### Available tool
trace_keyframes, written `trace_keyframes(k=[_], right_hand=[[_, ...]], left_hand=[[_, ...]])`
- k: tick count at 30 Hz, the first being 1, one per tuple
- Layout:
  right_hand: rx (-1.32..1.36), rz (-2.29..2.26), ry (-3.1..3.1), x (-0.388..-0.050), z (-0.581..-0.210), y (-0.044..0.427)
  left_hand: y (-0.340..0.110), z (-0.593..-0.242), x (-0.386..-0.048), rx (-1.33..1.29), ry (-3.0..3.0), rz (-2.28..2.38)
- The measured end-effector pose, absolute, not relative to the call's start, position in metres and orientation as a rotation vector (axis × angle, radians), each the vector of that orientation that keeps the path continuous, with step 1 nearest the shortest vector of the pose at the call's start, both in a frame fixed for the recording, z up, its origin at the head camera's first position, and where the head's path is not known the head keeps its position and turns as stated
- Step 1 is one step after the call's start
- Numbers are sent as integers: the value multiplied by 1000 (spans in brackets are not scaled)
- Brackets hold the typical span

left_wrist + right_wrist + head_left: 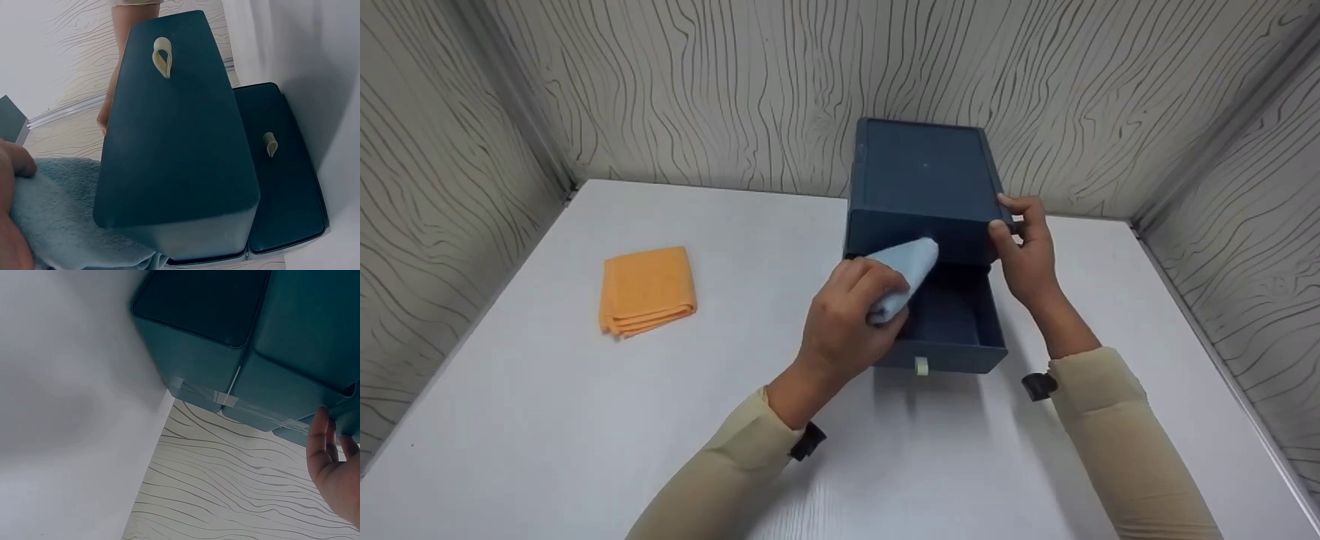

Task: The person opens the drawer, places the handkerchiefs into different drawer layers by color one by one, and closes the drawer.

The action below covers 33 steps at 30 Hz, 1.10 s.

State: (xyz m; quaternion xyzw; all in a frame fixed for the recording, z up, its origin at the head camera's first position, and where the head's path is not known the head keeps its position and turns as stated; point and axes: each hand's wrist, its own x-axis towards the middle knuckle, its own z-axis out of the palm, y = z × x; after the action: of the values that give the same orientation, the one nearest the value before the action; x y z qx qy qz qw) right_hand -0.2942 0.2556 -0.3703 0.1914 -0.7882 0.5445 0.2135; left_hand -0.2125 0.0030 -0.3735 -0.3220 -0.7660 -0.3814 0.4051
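A dark blue drawer unit [926, 172] stands near the back wall with one drawer [949, 356] pulled out toward me. A pale loop tab [162, 56] sits on that drawer's front. Curled around a folded light blue cloth [915, 262], my left hand [844, 315] is over the left part of the pulled-out drawer, in front of the unit's upper section. My right hand [1030, 255] holds the unit's upper right side, thumb near the front corner. In the left wrist view the blue cloth [67, 208] lies beside the drawer.
A folded orange cloth [649, 291] lies on the white table [750, 247] to the left. Below the pulled-out drawer, another drawer front [281, 180] with a loop tab is closed. Wood-patterned walls [720, 90] border the table at the back and both sides.
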Motion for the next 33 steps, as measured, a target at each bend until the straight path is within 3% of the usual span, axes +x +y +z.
trace_keyframes(k=[18, 33], right_hand=[[527, 1554, -2149, -308, -385, 265], [526, 1512, -2181, -286, -363, 249]], left_hand=[[9, -384, -210, -913, -2034, -949], [11, -381, -209, -709, -2255, -1085]])
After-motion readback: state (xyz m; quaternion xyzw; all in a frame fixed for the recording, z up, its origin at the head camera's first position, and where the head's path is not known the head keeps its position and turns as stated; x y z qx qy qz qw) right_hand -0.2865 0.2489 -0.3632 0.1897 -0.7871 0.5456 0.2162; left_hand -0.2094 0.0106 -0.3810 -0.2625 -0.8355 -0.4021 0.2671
